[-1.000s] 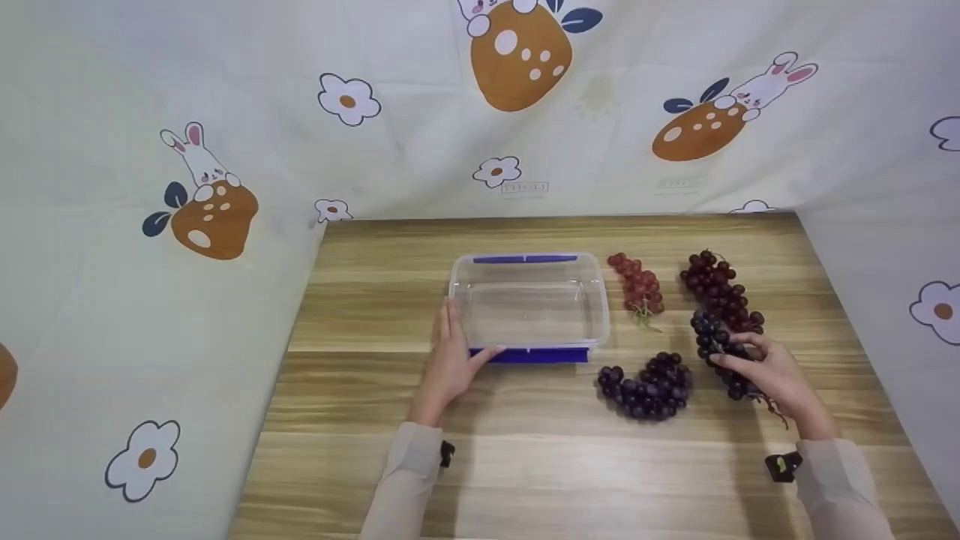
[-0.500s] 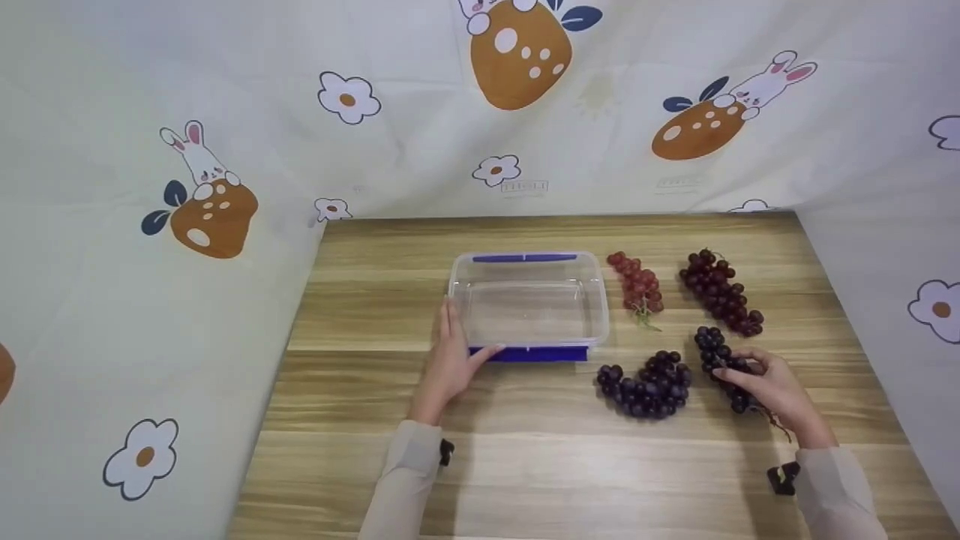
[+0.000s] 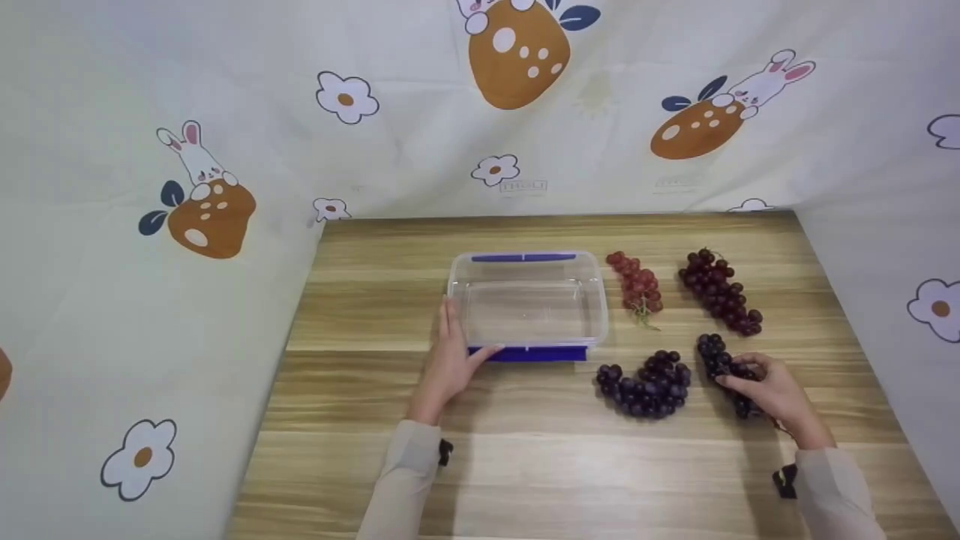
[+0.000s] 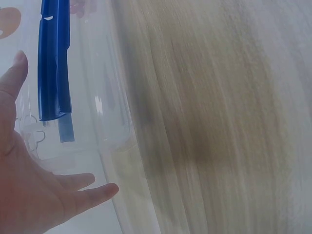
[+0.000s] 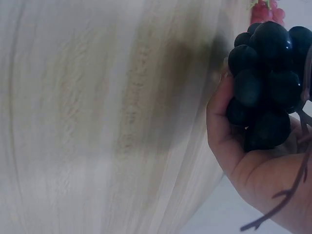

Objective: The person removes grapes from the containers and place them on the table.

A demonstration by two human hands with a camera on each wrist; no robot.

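Observation:
My right hand (image 3: pixel 772 390) grips a bunch of black grapes (image 3: pixel 712 356) at the right of the table, thumb on one side and fingers curled on the other. In the right wrist view, the dark grapes (image 5: pixel 268 78) fill the hand and a bare brown stem (image 5: pixel 285 195) hangs past the wrist. At the corner of a clear plastic container (image 3: pixel 525 315) with blue clips, my left hand (image 3: pixel 450 360) rests with straight fingers along its left side and the thumb by the front clip. The left wrist view shows those fingers spread beside the blue clip (image 4: pixel 54 68).
A second black grape bunch (image 3: pixel 649 386) lies in front of the container's right corner. Behind it are a small red bunch (image 3: pixel 637 281) and a dark red bunch (image 3: pixel 720 292). Patterned cloth (image 3: pixel 420 142) walls the wooden table (image 3: pixel 375 285) at the back and sides.
My right hand has drawn the black grapes a little toward the front, away from the dark red bunch they overlapped. The left hand and the container stay in place.

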